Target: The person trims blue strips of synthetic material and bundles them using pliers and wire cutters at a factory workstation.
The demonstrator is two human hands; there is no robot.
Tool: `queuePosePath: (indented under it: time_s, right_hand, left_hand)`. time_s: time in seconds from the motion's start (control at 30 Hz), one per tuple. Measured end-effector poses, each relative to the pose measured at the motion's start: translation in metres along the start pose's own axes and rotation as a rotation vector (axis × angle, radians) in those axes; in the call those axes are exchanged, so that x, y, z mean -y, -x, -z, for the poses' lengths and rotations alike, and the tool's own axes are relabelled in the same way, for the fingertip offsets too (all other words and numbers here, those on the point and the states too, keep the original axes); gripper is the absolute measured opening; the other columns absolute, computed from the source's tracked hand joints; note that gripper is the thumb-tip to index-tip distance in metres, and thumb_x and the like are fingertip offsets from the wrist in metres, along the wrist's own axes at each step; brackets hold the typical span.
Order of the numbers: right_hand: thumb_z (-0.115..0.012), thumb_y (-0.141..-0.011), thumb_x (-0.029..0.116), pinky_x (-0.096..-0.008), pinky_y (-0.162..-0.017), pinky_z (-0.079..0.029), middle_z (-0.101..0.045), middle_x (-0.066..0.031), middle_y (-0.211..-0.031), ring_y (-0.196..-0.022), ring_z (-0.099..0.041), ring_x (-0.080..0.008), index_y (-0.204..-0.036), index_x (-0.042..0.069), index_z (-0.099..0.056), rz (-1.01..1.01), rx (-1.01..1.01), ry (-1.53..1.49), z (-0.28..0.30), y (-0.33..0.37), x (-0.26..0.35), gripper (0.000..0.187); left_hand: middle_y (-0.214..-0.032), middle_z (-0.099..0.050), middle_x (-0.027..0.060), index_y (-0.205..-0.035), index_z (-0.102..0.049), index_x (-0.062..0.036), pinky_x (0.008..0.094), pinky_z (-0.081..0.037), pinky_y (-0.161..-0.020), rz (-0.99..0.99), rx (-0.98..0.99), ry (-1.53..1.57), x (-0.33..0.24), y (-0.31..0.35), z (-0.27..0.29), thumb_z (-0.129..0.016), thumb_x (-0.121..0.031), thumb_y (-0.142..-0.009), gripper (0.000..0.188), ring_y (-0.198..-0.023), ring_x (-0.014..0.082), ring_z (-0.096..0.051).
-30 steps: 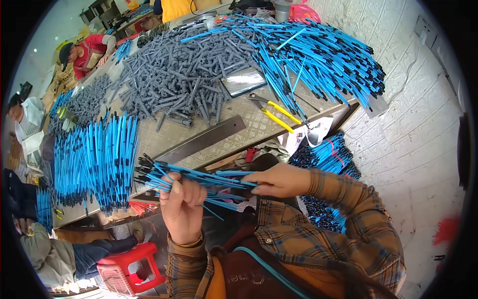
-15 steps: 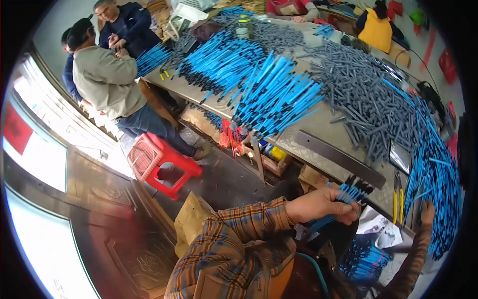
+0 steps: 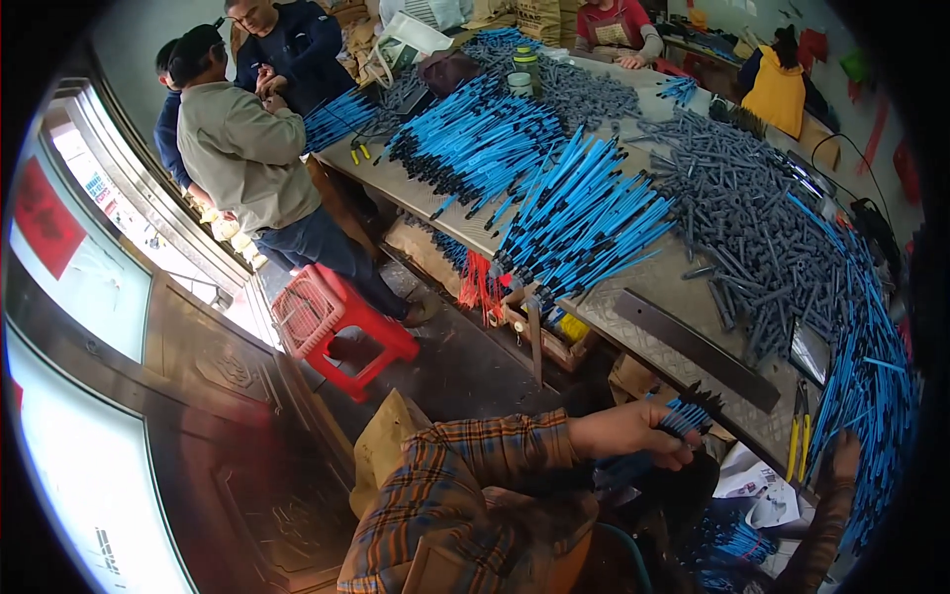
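My left hand is closed around a bundle of thin blue sticks with black tips, held just off the table's near edge. The black ends point up and to the right, past my thumb. At the right, my right hand reaches to the edge of a long heap of slim blue sticks. Its fingers are partly hidden against the heap, so I cannot make out whether they grip any. Yellow-handled pliers lie between my hands, close to the right one.
A dark metal bar lies along the table edge. Beyond it are a pile of grey plastic tubes and blue black-tipped sticks. A red stool stands left, near a person in a beige jacket. Tied blue bundles sit below.
The view has shifted, so the table and people appear further right and slightly lower. My left hand's bundle has tilted further to the right. My right hand stays at the blue heap.
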State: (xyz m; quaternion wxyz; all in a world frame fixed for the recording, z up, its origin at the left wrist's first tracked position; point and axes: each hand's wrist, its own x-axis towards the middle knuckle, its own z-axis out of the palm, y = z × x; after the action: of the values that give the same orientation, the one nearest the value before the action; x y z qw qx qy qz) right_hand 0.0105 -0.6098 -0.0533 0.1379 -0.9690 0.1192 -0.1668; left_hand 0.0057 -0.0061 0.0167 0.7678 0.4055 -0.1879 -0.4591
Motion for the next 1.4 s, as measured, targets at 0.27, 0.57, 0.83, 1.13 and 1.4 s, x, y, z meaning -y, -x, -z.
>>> queuePosePath:
  time_s: [0.27,0.57,0.83,1.13,1.4]
  right_hand:
    - [-0.043,-0.088,0.02,-0.0419,-0.061,-0.038,-0.051,-0.0225,-0.069,-0.064,-0.048,-0.0377,-0.08,-0.004,-0.05,-0.087,0.036,-0.047,0.009,-0.001,0.023,0.026]
    - [-0.046,-0.084,0.018,-0.0426,-0.061,-0.038,-0.048,-0.0227,-0.068,-0.064,-0.049,-0.0377,-0.076,-0.005,-0.047,0.015,-0.079,0.049,-0.008,-0.013,-0.026,0.025]
    - [-0.046,-0.085,0.015,-0.0431,-0.062,-0.039,-0.049,-0.026,-0.073,-0.067,-0.047,-0.0423,-0.085,-0.006,-0.047,-0.068,0.113,0.206,-0.014,-0.021,-0.051,0.022]
    - [-0.042,-0.092,0.024,-0.0409,-0.072,-0.039,-0.052,-0.0196,-0.078,-0.073,-0.049,-0.0321,-0.093,-0.006,-0.048,-0.083,-0.159,-0.066,0.019,-0.019,-0.06,0.031]
    - [-0.042,-0.094,0.026,-0.0296,-0.075,-0.039,-0.048,-0.0087,-0.085,-0.077,-0.043,-0.0179,-0.104,-0.004,-0.047,-0.026,-0.287,-0.031,0.04,-0.02,-0.028,0.032]
  left_hand:
    - [-0.106,-0.06,0.0109,-0.117,-0.05,-0.0006,0.0279,-0.047,-0.084,-0.038,0.0,-0.054,0.004,0.005,0.005,-0.056,-0.017,-0.086,0.035,-0.097,0.0176,-0.059]
    - [-0.11,-0.058,0.008,-0.119,-0.048,-0.0018,0.0276,-0.045,-0.087,-0.053,0.031,-0.017,-0.001,0.001,-0.003,-0.058,-0.018,-0.086,0.038,-0.101,0.0165,-0.056]
    - [-0.106,-0.058,0.0048,-0.118,-0.048,-0.0028,0.0262,-0.043,-0.087,-0.103,0.045,-0.016,0.006,-0.013,0.0,-0.059,-0.018,-0.084,0.039,-0.097,0.0131,-0.055]
    - [-0.114,-0.054,0.0063,-0.122,-0.045,-0.0026,0.0288,-0.041,-0.092,-0.078,0.033,0.011,0.008,-0.024,0.019,-0.059,-0.015,-0.085,0.042,-0.105,0.0158,-0.053]
    - [-0.114,-0.054,0.0059,-0.124,-0.043,-0.0042,0.0268,-0.042,-0.087,0.001,0.008,0.008,0.004,-0.032,0.021,-0.059,-0.021,-0.085,0.046,-0.104,0.0155,-0.053]
